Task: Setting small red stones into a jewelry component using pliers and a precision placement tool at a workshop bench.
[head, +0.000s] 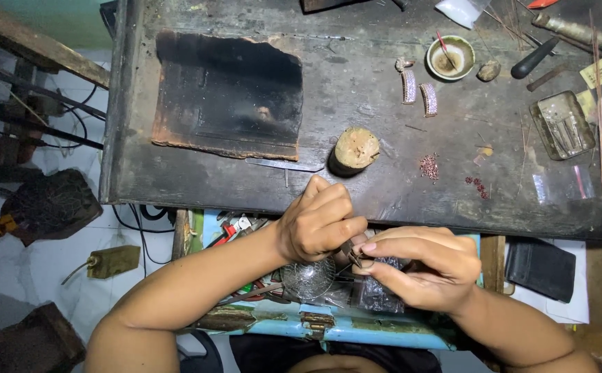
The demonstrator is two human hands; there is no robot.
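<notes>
**Two hands working a small metal piece over an open drawer**

Nearest the camera, both forearms rise from the lower edge and meet over a blue drawer [356, 330] full of tools. Left hand [318, 224] is curled narrow around a slim tool [351, 254], probably pliers or tweezers; its tip meets the right hand's fingertips. Right hand [418, 266] pinches a small sparkling piece [377, 290], partly hidden by the fingers, so its exact form cannot be told. A round glass dish [308, 278] sits in the drawer just beside the left hand.

Beyond, on the dark worktop [356, 90]: a wooden peg [353, 150], a charred board [228, 97], two curved stone-set strips [418, 93], a small bowl [451, 56], a metal tray [561, 124], and loose reddish stones [429, 166] in two clusters.

Risks, as judged: the piece is held only at the fingertips, so a slip of the tool could flick it into the cluttered drawer, or nick a finger. An elbow brushing the worktop edge could scatter the loose stones.
</notes>
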